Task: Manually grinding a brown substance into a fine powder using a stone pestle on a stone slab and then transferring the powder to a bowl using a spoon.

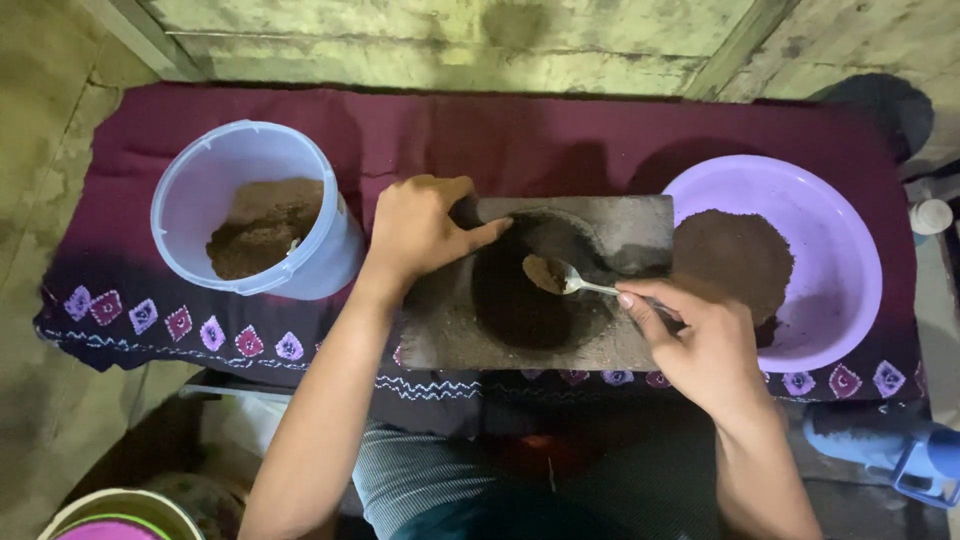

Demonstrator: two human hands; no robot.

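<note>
A dark rectangular block (640, 222) with a round hollow in its middle lies on a maroon cloth. My left hand (418, 228) rests on the block's left end, index finger stretched along the hollow's upper rim. My right hand (700, 345) pinches the handle of a metal spoon (562, 277), whose bowl carries a heap of brown powder and hovers over the hollow. A lilac bowl (830, 225) to the right holds a mound of the same brown powder (732, 258).
A pale blue bucket (200, 180) partly filled with brown powder stands at the left on the maroon cloth (520, 135). A blue plastic object (900, 450) lies on the floor at lower right. A round container rim (120, 510) shows at lower left. A stained wall runs behind.
</note>
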